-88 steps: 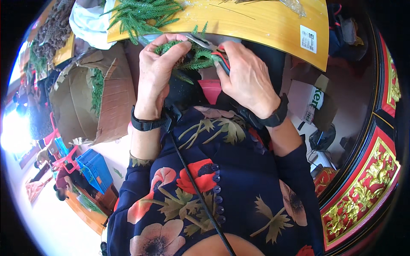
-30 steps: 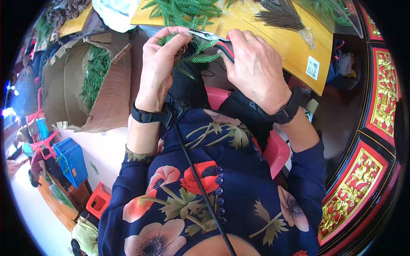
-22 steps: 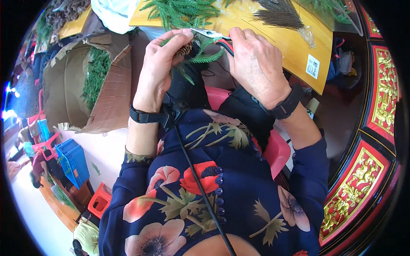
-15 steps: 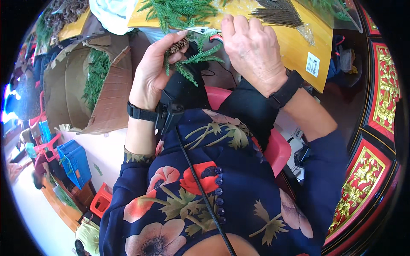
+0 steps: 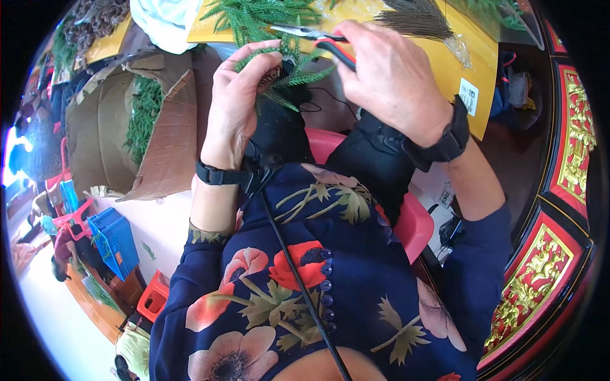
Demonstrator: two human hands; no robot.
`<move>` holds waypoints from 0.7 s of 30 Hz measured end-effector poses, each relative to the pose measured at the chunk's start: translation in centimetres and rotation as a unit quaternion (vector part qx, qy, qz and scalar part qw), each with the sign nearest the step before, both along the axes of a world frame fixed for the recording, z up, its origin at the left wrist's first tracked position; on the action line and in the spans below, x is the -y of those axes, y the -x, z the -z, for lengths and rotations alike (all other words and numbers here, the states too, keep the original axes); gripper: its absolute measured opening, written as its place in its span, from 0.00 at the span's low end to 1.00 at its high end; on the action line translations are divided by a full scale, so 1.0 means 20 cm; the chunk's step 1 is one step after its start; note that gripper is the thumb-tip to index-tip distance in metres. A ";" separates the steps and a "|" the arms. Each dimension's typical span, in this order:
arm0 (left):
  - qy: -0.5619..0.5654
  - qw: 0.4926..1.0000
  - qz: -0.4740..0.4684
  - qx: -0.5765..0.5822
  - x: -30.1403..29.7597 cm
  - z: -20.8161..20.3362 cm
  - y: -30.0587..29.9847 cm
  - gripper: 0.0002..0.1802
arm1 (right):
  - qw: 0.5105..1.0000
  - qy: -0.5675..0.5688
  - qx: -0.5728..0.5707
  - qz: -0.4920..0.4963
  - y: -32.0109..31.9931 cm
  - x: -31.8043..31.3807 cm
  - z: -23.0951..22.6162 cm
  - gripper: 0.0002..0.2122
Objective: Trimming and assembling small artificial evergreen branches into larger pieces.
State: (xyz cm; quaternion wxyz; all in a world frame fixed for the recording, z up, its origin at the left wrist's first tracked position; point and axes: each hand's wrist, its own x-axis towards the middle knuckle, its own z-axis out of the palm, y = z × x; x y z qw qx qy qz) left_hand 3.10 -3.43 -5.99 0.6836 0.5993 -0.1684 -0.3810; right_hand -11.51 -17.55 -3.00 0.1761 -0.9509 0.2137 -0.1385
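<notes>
My left hand [image 5: 238, 89] is closed on a green artificial pine sprig [image 5: 308, 77], whose needled branches stick out to the right of the fingers. A brown pine cone [image 5: 270, 77] sits against the sprig, partly hidden by my thumb. My right hand [image 5: 397, 82] grips long-nose pliers [image 5: 305, 32] by their red and black handles [image 5: 337, 51]. The pliers' metal jaws point left, just above the sprig and my left fingertips. Whether a wire lies between the jaws is too small to tell.
A yellow table [image 5: 476, 57] ahead bears a pile of green sprigs [image 5: 254, 16] and a bundle of thin brown stems [image 5: 416, 19]. To the left stands an open cardboard box [image 5: 101, 127] with greenery. A white bag [image 5: 166, 22] lies at the table's left. Carved red-gold panels [image 5: 537, 260] stand right.
The pliers and my right hand have drawn back from the sprig, up and to the right. My left hand has turned, so the pine cone is more hidden.
</notes>
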 end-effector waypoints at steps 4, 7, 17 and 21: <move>0.017 1.000 -0.010 0.004 0.00 -0.02 0.05 0.11 | 0.998 -0.051 -0.037 0.004 0.00 -0.03 0.01 0.09; 0.022 0.999 -0.023 0.007 0.00 0.00 0.05 0.10 | 0.995 -0.083 -0.055 0.005 0.02 -0.05 0.01 0.09; 0.003 1.000 -0.028 -0.006 0.01 -0.02 0.08 0.08 | 0.975 -0.220 -0.031 0.022 0.08 -0.08 0.10 0.11; -0.001 0.999 -0.025 0.027 0.02 -0.02 0.08 0.07 | 0.935 -0.353 0.011 -0.007 0.11 -0.09 0.11 0.12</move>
